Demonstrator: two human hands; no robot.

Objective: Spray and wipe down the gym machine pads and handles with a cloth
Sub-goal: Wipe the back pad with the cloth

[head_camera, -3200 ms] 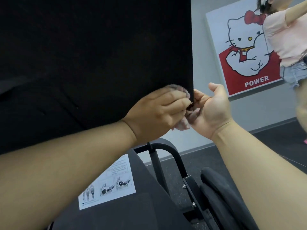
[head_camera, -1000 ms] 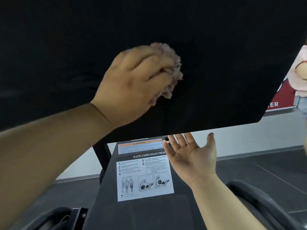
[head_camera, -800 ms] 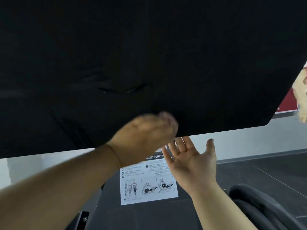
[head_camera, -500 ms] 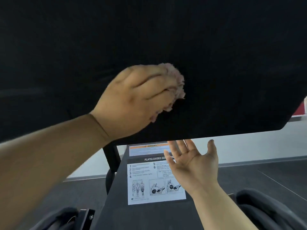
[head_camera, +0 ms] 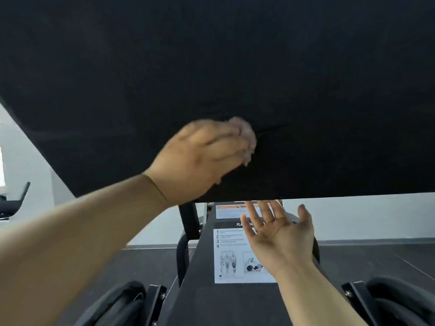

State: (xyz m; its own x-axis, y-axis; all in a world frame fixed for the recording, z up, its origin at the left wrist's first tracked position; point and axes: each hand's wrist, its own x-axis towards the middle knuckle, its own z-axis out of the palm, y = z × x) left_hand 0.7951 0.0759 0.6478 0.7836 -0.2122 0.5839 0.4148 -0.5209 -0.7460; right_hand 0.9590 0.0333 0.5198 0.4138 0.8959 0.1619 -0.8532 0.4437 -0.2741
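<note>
Two bare forearms (head_camera: 70,243), left hand (head_camera: 200,161) motion-blurred, thin thread-like band (head_camera: 157,187) across its wrist, right hand (head_camera: 280,234) bare, thumb tip dark, detail unclear.

Soft indoor light, motion-blurred left hand (head_camera: 200,158)

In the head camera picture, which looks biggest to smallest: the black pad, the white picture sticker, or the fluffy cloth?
1. black pad, fills most of the picture.
2. white picture sticker, partly behind the right hand.
3. fluffy cloth, mostly hidden under the left hand, so its real size is unsure.
</note>
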